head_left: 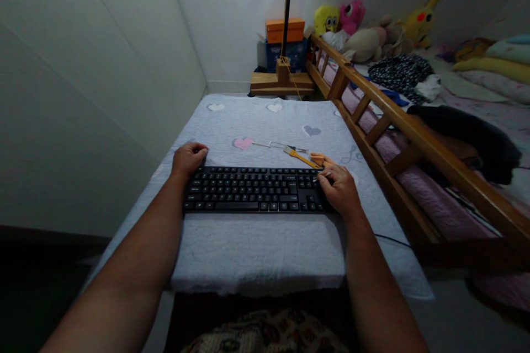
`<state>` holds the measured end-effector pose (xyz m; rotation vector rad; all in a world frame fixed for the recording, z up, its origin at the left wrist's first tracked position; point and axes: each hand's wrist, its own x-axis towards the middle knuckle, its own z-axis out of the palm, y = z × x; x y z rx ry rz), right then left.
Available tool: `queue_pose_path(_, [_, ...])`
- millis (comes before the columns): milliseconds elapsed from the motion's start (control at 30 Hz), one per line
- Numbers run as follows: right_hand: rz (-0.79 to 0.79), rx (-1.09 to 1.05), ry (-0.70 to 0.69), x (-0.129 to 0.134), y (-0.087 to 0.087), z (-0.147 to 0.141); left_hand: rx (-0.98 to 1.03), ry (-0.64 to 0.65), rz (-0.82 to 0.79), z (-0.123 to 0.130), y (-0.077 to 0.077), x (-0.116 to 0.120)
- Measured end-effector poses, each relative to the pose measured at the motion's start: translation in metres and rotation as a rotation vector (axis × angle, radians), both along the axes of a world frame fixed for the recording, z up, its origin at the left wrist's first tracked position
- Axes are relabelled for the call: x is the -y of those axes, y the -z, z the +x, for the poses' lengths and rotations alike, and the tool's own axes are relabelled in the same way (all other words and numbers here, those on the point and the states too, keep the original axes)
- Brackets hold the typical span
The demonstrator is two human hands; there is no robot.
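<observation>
Midway across the desk point(256, 248), keyboard point(248, 190): one, black, flat, its long side along the near edge.
Keys: rows look full where they show; some lie hidden under a hand, so what is done or left there I can't tell.
Right hand point(342, 190): one, over the keyboard's right end, fingers pinched on one slim pale stick point(327, 175).
Left hand point(188, 159): one, at the keyboard's far left corner, fingers curled; whether they grip it I cannot tell.
Brush point(302, 157): one, yellow-handled, just beyond the keyboard, lying free.
Wire tool point(282, 144): one, beside the brush.
Thin rod point(260, 144): one, left of the wire tool.
Orange bundle point(318, 158): one, probably cloth, near the right hand.
Cable point(393, 240): one, dark, running over the right edge.
</observation>
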<state>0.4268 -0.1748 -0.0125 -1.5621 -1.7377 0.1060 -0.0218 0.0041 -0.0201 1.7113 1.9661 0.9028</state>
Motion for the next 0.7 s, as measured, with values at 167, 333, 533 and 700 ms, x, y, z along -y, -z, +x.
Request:
queue_pose_path(167, [0.01,0.008,0.045,0.001,0.0014,0.0049,0.003,-0.004,-0.003,-0.0007,0.0016,-0.0006])
queue_pose_path(333, [0.011,0.01,0.071,0.0003,0.0039,0.0073,0.008,0.001,-0.01,0.0002,0.0002,-0.0001])
queue_pose_path(533, [0.023,0.013,0.075,0.0002,0.0049,0.0074,0.005,0.002,-0.015,0.0002,-0.0004,-0.0003])
queue_pose_path(700, [0.019,0.01,0.062,0.0005,0.0033,0.0055,-0.008,0.002,-0.014,-0.0013,0.0021,-0.0015])
